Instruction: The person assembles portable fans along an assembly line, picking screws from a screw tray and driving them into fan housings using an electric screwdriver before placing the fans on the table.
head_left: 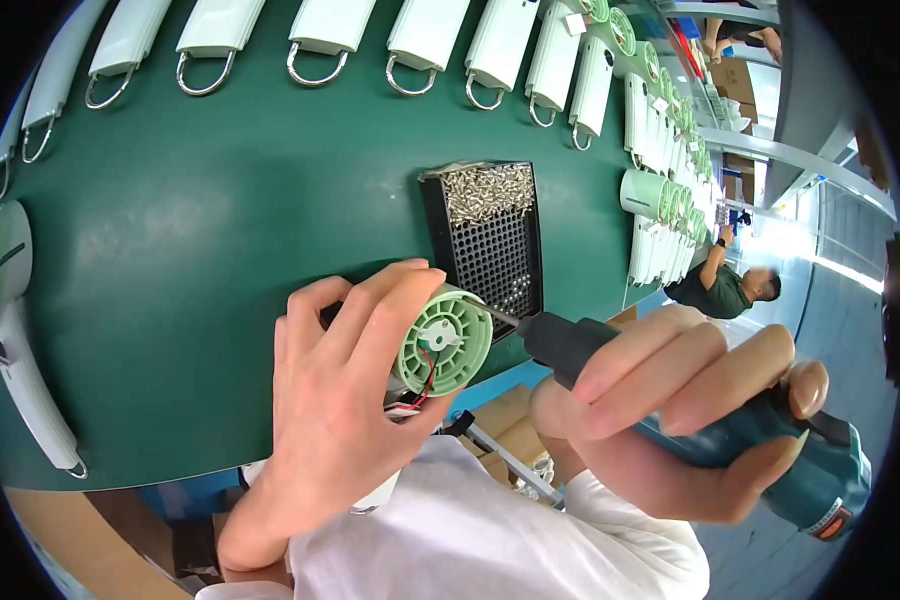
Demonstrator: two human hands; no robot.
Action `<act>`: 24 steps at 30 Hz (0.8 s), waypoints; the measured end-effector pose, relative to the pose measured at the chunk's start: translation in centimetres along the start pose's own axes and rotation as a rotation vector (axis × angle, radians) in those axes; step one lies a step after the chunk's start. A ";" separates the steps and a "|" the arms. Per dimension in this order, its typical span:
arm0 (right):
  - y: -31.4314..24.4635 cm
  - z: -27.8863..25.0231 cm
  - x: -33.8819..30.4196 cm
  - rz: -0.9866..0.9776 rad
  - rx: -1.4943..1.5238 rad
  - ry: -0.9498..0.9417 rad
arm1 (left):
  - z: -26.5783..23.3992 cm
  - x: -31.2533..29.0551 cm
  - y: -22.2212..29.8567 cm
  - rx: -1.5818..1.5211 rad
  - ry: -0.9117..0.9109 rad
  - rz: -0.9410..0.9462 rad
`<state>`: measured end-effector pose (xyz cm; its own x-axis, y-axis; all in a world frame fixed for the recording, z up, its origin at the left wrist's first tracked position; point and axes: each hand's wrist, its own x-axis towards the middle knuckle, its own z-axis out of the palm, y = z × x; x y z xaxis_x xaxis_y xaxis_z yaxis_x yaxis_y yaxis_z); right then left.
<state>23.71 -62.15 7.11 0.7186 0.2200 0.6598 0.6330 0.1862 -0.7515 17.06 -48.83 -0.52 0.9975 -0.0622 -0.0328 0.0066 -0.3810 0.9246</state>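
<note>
My left hand (340,390) is wrapped round a round light-green fan housing (475,355) with a ribbed inside and a pale hub. Red and black wires run out over the housing's lower part, and part of a white body shows below my wrist. In my right hand (670,400) is a teal and black electric screwdriver (820,490), its bit pointing left at the housing's upper right rim. The bit's tip seems to meet the rim; I cannot make out a screw there. Behind both hands lies a black screw tray (438,220), with loose silvery screws (490,190) heaped at its far end.
Several white handles (325,25) with metal loops line the far edge of the green table (220,230). A green and white assembly (35,390) lies at the left. More green housings (645,195) stand at the right, and another person (720,290) is beyond them.
</note>
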 end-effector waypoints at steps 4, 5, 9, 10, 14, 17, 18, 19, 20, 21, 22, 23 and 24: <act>0.6 0.0 0.0 0.039 -0.052 -0.082 | 0.0 0.1 0.0 -0.017 -0.006 -0.003; 0.8 0.0 -0.1 0.054 -0.064 -0.109 | 0.0 0.1 -0.1 -0.017 -0.005 -0.009; 1.6 0.3 -0.4 0.048 -0.057 -0.099 | -0.2 0.1 -0.2 -0.023 -0.010 -0.005; 1.6 0.3 -0.4 0.052 -0.056 -0.098 | -0.3 0.1 -0.2 -0.020 -0.015 -0.003; 1.5 0.5 -0.5 0.072 -0.053 -0.073 | -0.2 0.1 -0.3 -0.031 -0.015 -0.002; 1.8 0.8 -0.5 0.048 -0.040 -0.064 | -0.3 0.2 -0.3 -0.012 -0.029 -0.007; 1.8 0.8 -0.6 0.048 -0.041 -0.065 | -0.3 0.2 -0.3 -0.013 -0.028 -0.008; 1.7 0.8 -0.6 0.061 -0.052 -0.059 | -0.3 0.2 -0.2 -0.013 -0.027 -0.009; 1.7 0.8 -0.7 0.074 -0.065 -0.054 | -0.3 0.2 -0.3 -0.015 -0.028 -0.008; 1.8 0.8 -0.7 0.075 -0.066 -0.054 | -0.2 0.2 -0.3 -0.022 -0.028 -0.009; 2.0 0.7 -0.7 0.070 -0.059 -0.059 | -0.2 0.2 -0.4 -0.028 -0.027 -0.010; 2.0 0.7 -0.7 0.065 -0.049 -0.063 | -0.2 0.2 -0.3 -0.027 -0.026 -0.010; 1.9 0.7 -0.7 0.064 -0.047 -0.063 | -0.2 0.1 -0.3 -0.028 -0.027 -0.006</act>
<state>24.20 -61.30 5.22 0.7395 0.2904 0.6073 0.6000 0.1245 -0.7902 17.21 -48.53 -0.77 0.9952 -0.0846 -0.0486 0.0154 -0.3557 0.9345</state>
